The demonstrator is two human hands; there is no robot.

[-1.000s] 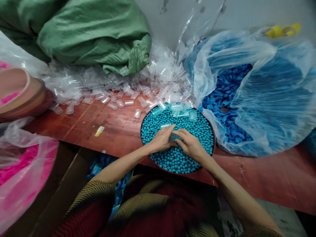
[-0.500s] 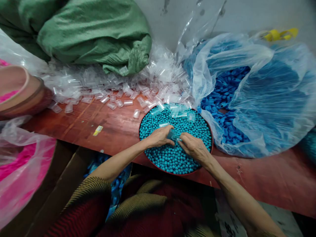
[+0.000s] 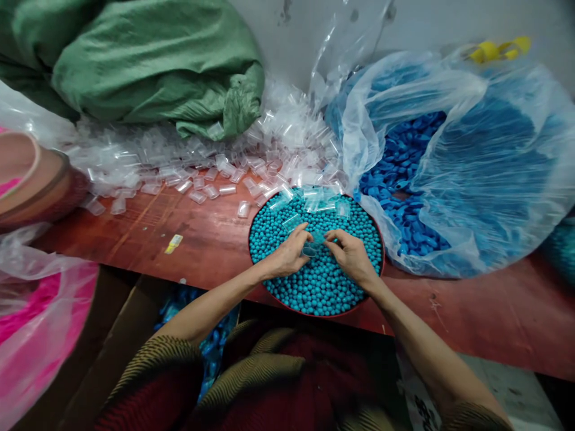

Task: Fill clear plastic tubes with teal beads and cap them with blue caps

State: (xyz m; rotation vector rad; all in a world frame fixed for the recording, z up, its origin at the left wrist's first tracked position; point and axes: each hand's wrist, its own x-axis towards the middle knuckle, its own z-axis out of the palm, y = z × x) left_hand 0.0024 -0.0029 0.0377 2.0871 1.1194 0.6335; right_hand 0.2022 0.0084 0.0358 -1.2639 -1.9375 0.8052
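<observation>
- Left hand [image 3: 290, 252]: grip curved round a clear plastic sleeve [image 3: 309, 249], thumb on near side, fingers on far side.
- Right hand [image 3: 352, 256]: grip pinched, thumb and index tips together beside the sleeve; anything between them too small to tell.
- Both hands and sleeve over round red-rimmed tray [image 3: 383, 251] full of teal beads [image 3: 320, 294], tray at bench [image 3: 211, 251] near edge.
- More clear sleeves [image 3: 321, 208] lie on the beads, far side of tray.
- Heap of clear sleeves [image 3: 287, 143] along bench far edge, loose ones spread nearer.
- Green sack [image 3: 157, 66] on heap, bench far edge, left of tray.
- Clear plastic bag [image 3: 498, 173], open, blue plastic pieces [image 3: 417, 161] inside, right of tray.
- Yellow-and-white scrap [image 3: 173, 243] flat near bench near edge, left of tray.
- Pinkish bowl [image 3: 54, 179], bench left end, pink contents.
</observation>
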